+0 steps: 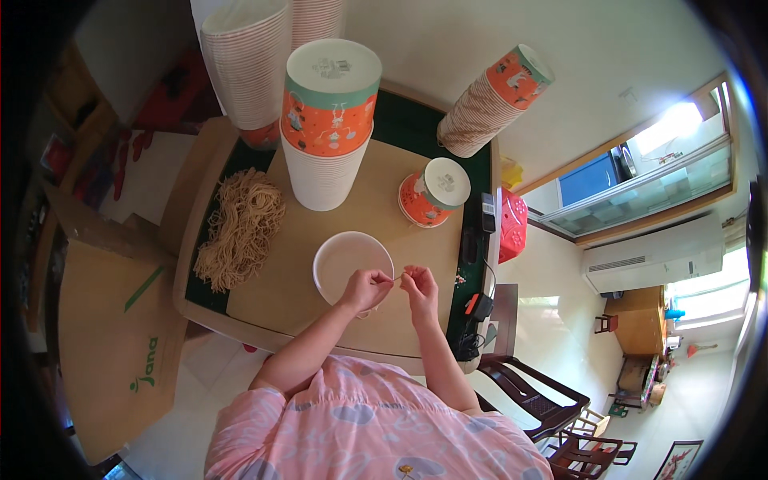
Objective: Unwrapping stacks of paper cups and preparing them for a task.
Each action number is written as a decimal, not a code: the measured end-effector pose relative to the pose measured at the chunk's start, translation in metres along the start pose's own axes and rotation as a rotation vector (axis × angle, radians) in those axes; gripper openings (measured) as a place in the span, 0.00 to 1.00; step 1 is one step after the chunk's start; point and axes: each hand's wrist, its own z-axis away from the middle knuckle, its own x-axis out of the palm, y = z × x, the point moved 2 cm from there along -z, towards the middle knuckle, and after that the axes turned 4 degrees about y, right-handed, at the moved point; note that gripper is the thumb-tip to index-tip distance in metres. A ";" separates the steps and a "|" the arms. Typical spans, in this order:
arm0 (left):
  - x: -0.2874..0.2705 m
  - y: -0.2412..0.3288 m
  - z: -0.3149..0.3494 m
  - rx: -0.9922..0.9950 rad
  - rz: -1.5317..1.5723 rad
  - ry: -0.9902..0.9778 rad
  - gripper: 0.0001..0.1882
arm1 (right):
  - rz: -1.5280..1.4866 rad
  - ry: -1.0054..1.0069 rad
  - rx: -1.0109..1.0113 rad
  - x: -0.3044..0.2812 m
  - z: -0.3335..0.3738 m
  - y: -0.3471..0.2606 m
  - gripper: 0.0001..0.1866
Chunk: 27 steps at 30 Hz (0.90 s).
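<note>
Over the right rim of a white paper tub (333,276), my left hand (366,290) is closed in a pinch. Close beside it, my right hand (422,293) pinches too, its fingertips nearly meeting the left ones. A short, thin bit of tan string shows between the fingertips, and a pale tan strand (366,314) hangs below my left hand by the tub. How the string runs inside the fingers is hidden. A loose heap of tan strings (242,230) lies on the left of the table.
A tall stack of orange-and-green paper tubs (331,120) stands behind the white tub. A short stack (424,198) and a tilted-looking tall stack (496,100) are at right. Black cables (472,344) lie along the right edge; a cardboard box (120,336) stands left.
</note>
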 end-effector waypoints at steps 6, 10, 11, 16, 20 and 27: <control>0.001 0.003 -0.001 0.046 -0.071 0.007 0.07 | 0.490 -0.183 -0.256 -0.001 0.000 -0.021 0.12; 0.000 -0.001 0.000 0.074 -0.079 0.019 0.08 | 0.631 -0.171 -0.343 0.000 0.001 -0.028 0.06; 0.000 0.002 0.000 0.075 -0.079 0.018 0.08 | 0.631 -0.169 -0.343 -0.001 0.001 -0.028 0.06; 0.000 0.009 0.001 0.010 -0.148 -0.023 0.07 | 0.852 -0.106 -0.419 -0.005 0.003 -0.027 0.08; 0.005 0.000 0.002 0.037 -0.097 0.013 0.09 | 0.808 -0.107 -0.320 -0.002 0.007 -0.021 0.10; -0.006 -0.030 -0.008 -0.177 0.057 -0.094 0.16 | 0.658 -0.110 -0.351 0.007 0.023 -0.015 0.06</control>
